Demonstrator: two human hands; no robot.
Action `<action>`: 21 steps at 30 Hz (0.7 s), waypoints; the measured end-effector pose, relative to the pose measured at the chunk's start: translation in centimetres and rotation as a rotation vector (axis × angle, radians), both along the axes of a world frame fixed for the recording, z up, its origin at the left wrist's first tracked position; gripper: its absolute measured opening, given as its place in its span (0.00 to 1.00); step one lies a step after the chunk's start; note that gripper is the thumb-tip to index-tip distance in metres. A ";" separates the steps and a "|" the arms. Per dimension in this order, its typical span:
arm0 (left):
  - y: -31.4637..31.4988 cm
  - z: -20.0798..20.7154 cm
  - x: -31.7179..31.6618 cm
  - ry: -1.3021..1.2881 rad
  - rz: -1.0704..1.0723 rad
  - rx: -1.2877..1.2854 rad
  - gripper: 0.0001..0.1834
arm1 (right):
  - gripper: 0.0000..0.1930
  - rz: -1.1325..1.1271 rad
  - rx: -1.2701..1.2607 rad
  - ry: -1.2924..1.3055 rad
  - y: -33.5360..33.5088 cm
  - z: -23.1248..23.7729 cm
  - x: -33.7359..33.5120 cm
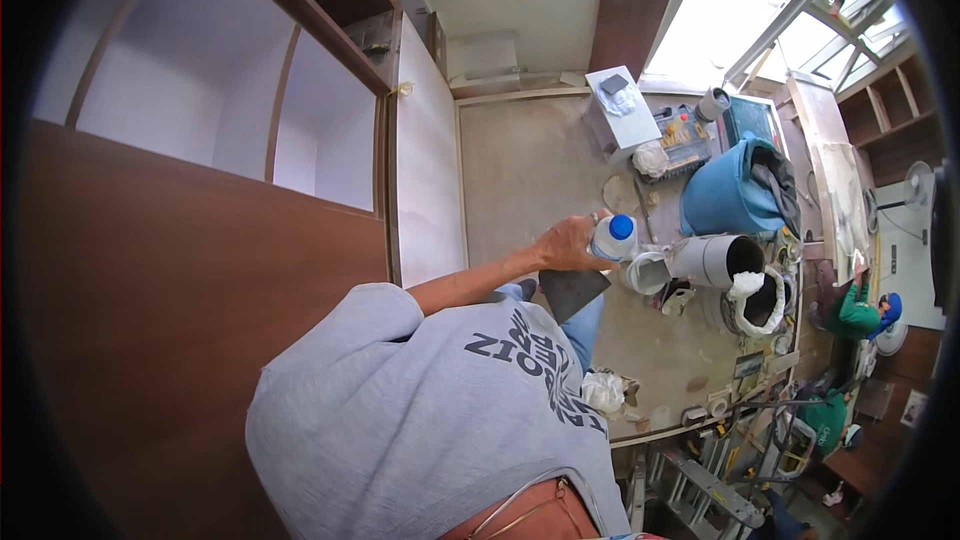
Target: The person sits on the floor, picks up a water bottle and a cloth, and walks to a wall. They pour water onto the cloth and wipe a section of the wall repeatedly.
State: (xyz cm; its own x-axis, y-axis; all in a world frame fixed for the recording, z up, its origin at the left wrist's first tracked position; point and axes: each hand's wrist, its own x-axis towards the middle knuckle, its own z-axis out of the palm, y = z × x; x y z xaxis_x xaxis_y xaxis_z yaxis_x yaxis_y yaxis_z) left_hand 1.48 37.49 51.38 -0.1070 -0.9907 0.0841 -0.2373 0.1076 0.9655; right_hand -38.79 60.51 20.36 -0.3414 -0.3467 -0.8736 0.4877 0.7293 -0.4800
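From the left, my bare forearm reaches across to the middle, and my left hand [572,244] is closed around a clear plastic bottle [606,241] with a blue cap. Right beside the hand is a dark grey flat blade [573,290], wide and trapezoid like a scraper; its handle is hidden, so I cannot tell what holds it. Next to the bottle is a white tub [650,275] with a grey flat piece at its mouth. My right hand does not show.
A dusty work surface [520,160] carries a white box [622,120], a tool tray [683,140], a blue bag [735,190], a grey cylindrical bucket [700,260] and crumpled plastic [603,392]. Brown cabinetry [190,280] stands left. Metal ladders [705,485] and people in green are at right.
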 end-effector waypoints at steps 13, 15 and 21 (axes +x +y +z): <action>0.9 2.3 -8.7 -0.164 0.031 -0.046 0.34 | 0.28 -0.059 0.019 -0.075 1.5 -1.8 -7.2; 0.1 4.2 -11.8 -0.183 0.003 0.032 0.37 | 0.28 -0.059 0.031 -0.082 0.1 -2.9 -9.3; -0.3 5.4 -21.1 -0.069 0.031 0.114 0.37 | 0.28 -0.049 0.034 -0.074 -2.8 -4.2 -17.7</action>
State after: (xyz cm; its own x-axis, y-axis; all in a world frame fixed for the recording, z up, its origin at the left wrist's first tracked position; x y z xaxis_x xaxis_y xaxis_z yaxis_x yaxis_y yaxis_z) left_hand -19.66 37.19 56.78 -0.0775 -0.9963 -0.0360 -0.3054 -0.0106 0.9522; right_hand -56.44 57.70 16.16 -0.2917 -0.3012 -0.9078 0.5565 0.7185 -0.4172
